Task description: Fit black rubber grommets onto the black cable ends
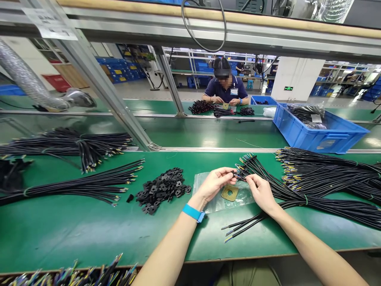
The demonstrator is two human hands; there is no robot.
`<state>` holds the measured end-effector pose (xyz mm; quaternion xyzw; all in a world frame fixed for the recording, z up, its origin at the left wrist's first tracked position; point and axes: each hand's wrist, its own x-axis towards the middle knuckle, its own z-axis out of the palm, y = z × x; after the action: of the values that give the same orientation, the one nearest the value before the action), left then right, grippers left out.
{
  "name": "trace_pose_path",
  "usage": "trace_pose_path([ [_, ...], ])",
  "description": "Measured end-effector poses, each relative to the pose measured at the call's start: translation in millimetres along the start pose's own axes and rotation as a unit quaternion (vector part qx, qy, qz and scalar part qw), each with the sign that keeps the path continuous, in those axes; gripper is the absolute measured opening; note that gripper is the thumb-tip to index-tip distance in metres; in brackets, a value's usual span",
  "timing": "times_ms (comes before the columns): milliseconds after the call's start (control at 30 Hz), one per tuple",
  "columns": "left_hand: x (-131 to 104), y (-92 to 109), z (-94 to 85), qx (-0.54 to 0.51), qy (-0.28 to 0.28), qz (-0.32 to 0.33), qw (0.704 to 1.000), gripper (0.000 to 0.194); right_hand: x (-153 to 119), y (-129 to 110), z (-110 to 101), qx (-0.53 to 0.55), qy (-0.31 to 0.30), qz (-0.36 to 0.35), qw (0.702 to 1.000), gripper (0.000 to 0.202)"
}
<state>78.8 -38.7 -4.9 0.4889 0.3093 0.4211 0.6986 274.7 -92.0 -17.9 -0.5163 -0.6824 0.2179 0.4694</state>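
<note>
My left hand (216,183), with a blue wristband (193,213) at the wrist, pinches a small black piece at the end of a black cable. A short way to the right, my right hand (263,193) grips the same black cable (240,178) between thumb and fingers. Below them a yellow square sponge with a hole (225,195) lies on a clear plastic bag (210,203). Left of my hands is a heap of small flat black pieces with holes (163,188). A tied bundle of black cables (285,190) runs beside and beneath my right hand.
More cable bundles lie at the right (324,171) and at the left (89,184). A blue bin (321,137) stands at the back right. A metal frame post (110,87) slants up at the left. Across the bench a person (228,89) works with similar parts.
</note>
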Motion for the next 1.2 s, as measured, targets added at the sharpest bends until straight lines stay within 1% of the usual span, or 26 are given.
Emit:
trace_pose_path([
  [133,-1.8,3.6,0.2,0.031,0.003,0.003,1.000,0.039,0.0,2.5,0.2,-0.015,0.005,0.003,1.000,0.038],
  [200,-1.8,3.8,-0.6,0.061,0.009,0.010,0.998,0.039,-1.3,3.6,0.7,-0.036,0.015,-0.012,0.999,0.034],
  [300,-1.2,0.9,-0.4,0.112,0.023,0.012,0.993,0.038,-4.1,4.2,1.6,-0.096,0.032,-0.083,0.991,0.027],
  [400,-1.0,-4.0,4.4,0.136,0.023,-0.002,0.990,0.039,-5.7,3.0,1.5,-0.174,0.027,-0.164,0.971,0.025],
  [500,-2.0,-8.1,11.3,0.142,0.021,0.006,0.990,0.037,-5.1,1.8,0.2,-0.215,0.025,-0.191,0.957,0.028],
  [567,-3.4,-9.8,15.1,0.162,0.023,0.034,0.986,0.034,-4.0,2.4,-0.4,-0.208,0.022,-0.183,0.961,0.030],
  [633,-5.0,-10.8,17.8,0.196,0.027,0.074,0.977,0.029,-2.9,4.1,-0.3,-0.170,0.006,-0.156,0.973,0.031],
  [700,-6.6,-11.0,20.0,0.236,0.027,0.112,0.965,0.024,-1.5,6.1,0.4,-0.107,-0.030,-0.108,0.988,0.033],
  [767,-8.1,-10.4,22.2,0.272,0.011,0.143,0.952,0.022,0.2,7.3,1.2,-0.030,-0.076,-0.049,0.995,0.037],
  [833,-9.3,-9.3,24.1,0.298,-0.015,0.165,0.940,0.020,2.4,6.7,1.5,0.043,-0.119,-0.001,0.992,0.042],
  [900,-9.9,-7.9,25.3,0.314,-0.033,0.177,0.932,0.018,4.8,4.1,1.0,0.091,-0.145,0.023,0.985,0.045],
  [967,-9.7,-6.5,25.1,0.320,-0.023,0.178,0.930,0.017,7.0,0.4,-0.6,0.100,-0.149,0.030,0.983,0.047],
  [1033,-8.5,-5.7,23.1,0.317,0.003,0.171,0.933,0.017,8.5,-2.9,-2.8,0.078,-0.136,0.030,0.987,0.045],
  [1133,-5.3,-6.4,17.7,0.306,0.038,0.156,0.938,0.019,8.7,-3.6,-5.5,0.048,-0.108,0.039,0.992,0.033],
  [1200,-3.6,-8.3,14.3,0.299,0.044,0.147,0.942,0.020,7.6,-1.4,-5.8,0.039,-0.093,0.041,0.994,0.026],
])
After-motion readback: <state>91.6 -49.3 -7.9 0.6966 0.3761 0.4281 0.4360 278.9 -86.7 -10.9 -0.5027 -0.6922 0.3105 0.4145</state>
